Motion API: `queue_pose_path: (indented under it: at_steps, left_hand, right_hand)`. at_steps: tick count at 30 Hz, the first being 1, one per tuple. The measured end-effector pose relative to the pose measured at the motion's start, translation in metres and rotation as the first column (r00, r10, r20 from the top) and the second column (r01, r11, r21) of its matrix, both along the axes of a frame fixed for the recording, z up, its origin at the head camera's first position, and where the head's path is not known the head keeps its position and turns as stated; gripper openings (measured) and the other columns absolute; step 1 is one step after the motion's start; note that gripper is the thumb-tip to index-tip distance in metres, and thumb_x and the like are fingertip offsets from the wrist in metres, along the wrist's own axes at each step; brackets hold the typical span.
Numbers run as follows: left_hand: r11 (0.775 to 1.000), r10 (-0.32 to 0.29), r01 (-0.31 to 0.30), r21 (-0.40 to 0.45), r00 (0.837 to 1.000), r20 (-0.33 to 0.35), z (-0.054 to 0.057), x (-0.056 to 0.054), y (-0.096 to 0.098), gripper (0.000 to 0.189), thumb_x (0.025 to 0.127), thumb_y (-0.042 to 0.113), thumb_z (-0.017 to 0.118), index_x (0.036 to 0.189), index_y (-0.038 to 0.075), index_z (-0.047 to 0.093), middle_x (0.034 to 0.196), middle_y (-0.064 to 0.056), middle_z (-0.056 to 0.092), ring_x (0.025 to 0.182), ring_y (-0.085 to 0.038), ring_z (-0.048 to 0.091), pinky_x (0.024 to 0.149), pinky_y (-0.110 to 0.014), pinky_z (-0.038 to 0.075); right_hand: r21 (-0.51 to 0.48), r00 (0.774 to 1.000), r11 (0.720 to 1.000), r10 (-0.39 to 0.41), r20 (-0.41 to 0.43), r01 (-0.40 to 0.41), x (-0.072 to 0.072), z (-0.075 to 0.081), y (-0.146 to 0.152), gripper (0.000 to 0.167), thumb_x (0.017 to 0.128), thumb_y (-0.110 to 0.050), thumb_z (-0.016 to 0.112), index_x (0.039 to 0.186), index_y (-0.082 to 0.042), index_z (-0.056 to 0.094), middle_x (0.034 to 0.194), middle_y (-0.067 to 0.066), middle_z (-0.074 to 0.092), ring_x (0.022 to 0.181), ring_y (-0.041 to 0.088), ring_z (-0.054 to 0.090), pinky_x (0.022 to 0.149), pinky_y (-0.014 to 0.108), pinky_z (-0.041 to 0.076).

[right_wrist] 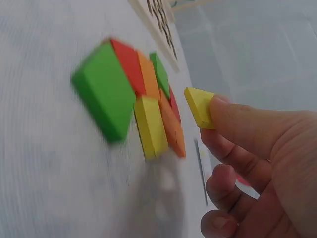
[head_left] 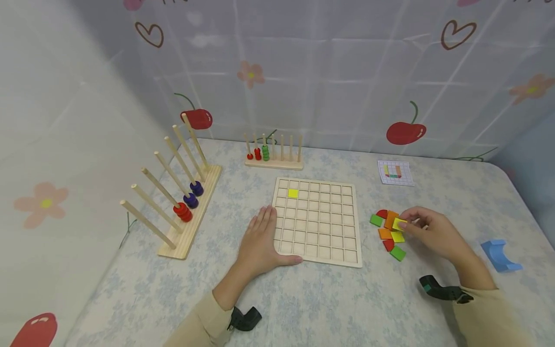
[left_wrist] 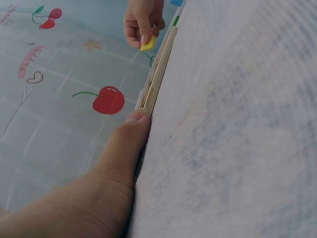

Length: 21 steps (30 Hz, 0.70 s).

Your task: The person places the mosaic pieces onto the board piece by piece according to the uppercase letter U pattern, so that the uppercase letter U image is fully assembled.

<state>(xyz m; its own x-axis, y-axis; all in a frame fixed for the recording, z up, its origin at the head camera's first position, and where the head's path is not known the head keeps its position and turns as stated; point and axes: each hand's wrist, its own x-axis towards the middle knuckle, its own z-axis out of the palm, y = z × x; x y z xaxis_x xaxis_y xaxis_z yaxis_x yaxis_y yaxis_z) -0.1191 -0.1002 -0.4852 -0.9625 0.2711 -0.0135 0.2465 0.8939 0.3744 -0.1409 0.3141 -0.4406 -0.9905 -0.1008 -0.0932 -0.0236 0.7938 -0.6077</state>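
Note:
Between thumb and fingertips my right hand (head_left: pixel 435 233) pinches a yellow square tile (right_wrist: pixel 200 106), raised above a loose group of colored tiles. In that group lie green tiles (right_wrist: pixel 106 91), red rounded ones (head_left: pixel 389 245), orange ones (head_left: pixel 384 233) and another yellow tile (right_wrist: pixel 151 126). My left hand (head_left: pixel 259 241) lies flat with fingers straight along the left edge of a wooden grid board (head_left: pixel 318 221), its thumb at the board's lower left corner. One yellow tile (head_left: pixel 293 193) sits in a cell of the top-left part of the board.
A pattern card (head_left: pixel 396 173) lies behind the tiles. At the left stands a large peg rack (head_left: pixel 191 212) with red and blue rings; a smaller bead rack (head_left: pixel 274 164) stands at the back. A blue curved block (head_left: pixel 500 255) is at the far right.

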Motion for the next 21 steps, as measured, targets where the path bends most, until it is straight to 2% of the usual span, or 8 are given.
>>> queue_pose_path:
  at_steps: [9,12,17,21]
  left_hand:
    - [1.000,0.001,-0.001,-0.012,1.000,0.000,-0.001,0.000,0.000,0.146,0.059,0.094,0.058,0.159,0.003,0.004,0.168,-0.012,0.005,0.156,-0.024,0.003,0.127,-0.042,0.009]
    - [1.000,0.002,-0.002,-0.014,1.000,-0.003,-0.001,0.000,0.000,0.145,0.059,0.094,0.058,0.159,0.003,0.005,0.168,-0.012,0.006,0.156,-0.024,0.003,0.127,-0.043,0.009]
    - [1.000,0.003,-0.003,-0.012,1.000,-0.007,-0.001,0.001,0.000,0.145,0.060,0.093,0.059,0.159,0.003,0.006,0.168,-0.012,0.007,0.156,-0.024,0.004,0.127,-0.043,0.010]
    - [1.000,0.007,-0.007,-0.016,1.000,0.000,-0.001,0.001,0.000,0.145,0.060,0.093,0.059,0.159,0.003,0.005,0.168,-0.011,0.007,0.156,-0.023,0.003,0.127,-0.042,0.009]
  right_hand:
    - [-0.110,0.998,0.992,0.065,-0.013,-0.066,-0.016,0.002,-0.047,0.022,0.094,-0.032,0.069,0.104,-0.012,0.067,0.087,0.008,0.060,0.072,0.017,0.052,0.053,0.024,0.045]
    - [-0.144,0.994,0.984,0.107,-0.020,-0.108,-0.023,0.002,-0.065,0.020,0.094,-0.030,0.070,0.103,-0.013,0.067,0.089,0.008,0.060,0.065,0.017,0.049,0.049,0.025,0.042]
    - [-0.161,0.987,0.973,0.161,-0.024,-0.163,-0.034,0.003,-0.096,0.018,0.093,-0.031,0.070,0.103,-0.017,0.068,0.098,0.006,0.066,0.069,0.018,0.049,0.050,0.025,0.040]
    - [-0.178,0.982,0.966,0.189,-0.016,-0.188,-0.042,0.004,-0.119,0.014,0.094,-0.029,0.070,0.103,-0.018,0.067,0.098,0.004,0.066,0.067,0.019,0.048,0.051,0.026,0.040]
